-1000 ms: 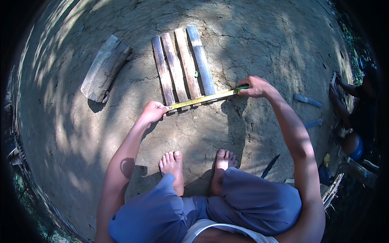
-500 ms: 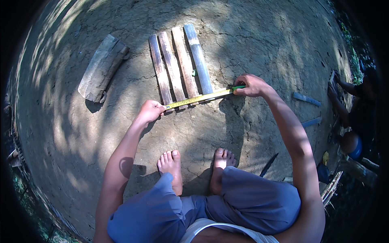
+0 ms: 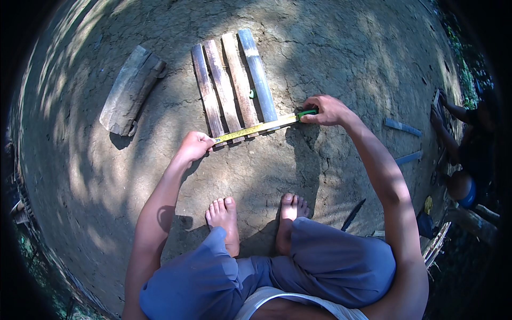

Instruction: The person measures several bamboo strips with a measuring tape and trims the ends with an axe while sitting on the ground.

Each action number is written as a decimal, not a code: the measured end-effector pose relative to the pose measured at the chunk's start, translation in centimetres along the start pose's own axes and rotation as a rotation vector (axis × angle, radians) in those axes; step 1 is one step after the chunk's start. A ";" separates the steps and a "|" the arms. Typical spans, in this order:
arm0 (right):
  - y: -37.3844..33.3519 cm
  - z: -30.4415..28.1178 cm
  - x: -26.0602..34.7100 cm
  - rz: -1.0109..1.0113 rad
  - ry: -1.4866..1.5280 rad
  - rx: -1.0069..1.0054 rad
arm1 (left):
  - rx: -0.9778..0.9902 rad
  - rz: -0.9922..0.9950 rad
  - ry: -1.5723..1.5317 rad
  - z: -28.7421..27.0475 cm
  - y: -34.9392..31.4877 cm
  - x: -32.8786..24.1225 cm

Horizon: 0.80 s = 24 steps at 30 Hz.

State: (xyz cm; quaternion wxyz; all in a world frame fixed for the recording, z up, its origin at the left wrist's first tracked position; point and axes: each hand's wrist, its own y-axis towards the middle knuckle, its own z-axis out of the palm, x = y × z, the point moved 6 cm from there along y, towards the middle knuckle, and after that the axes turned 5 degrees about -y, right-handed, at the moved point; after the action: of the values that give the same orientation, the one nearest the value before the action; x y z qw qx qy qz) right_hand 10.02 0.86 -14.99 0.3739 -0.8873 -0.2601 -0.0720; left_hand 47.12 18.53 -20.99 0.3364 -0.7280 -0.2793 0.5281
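At far left, a weathered half-log [image 3: 128, 96] lies on the bare earth, well apart from the hands. The left hand [image 3: 194, 146] has thumb and fingers pinched on the end of the yellow tape [image 3: 257, 129]. The tape crosses the near ends of four slats [image 3: 239, 80], which lie side by side with gaps between. To their right, the right hand [image 3: 325, 110] has its fingers closed on the green case [image 3: 308, 113]. Change noted: over the last second the case comes slightly nearer the rightmost slat and shows more; the exposed tape appears a little shorter. Consequence, as judged: the tape continues to span all four slats. Further right lie a dark blade [image 3: 353, 215] and two grey strips [image 3: 402, 127].
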 end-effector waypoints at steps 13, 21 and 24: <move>-0.4 -0.3 0.7 0.002 -0.011 -0.022 | 0.004 -0.009 0.009 -0.1 0.1 0.1; -0.3 -1.4 1.2 0.026 -0.069 -0.057 | 0.004 -0.007 0.026 -0.1 -0.1 -0.1; 1.0 -2.5 3.0 0.023 -0.049 -0.152 | 0.001 -0.002 0.020 -0.2 0.1 0.2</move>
State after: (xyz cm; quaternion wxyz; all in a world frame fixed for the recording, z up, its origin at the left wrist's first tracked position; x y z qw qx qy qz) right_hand 13.24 -0.31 -12.87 0.3000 -0.9176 -0.2525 -0.0654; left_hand 47.35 18.59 -21.14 0.3400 -0.7327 -0.2764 0.5207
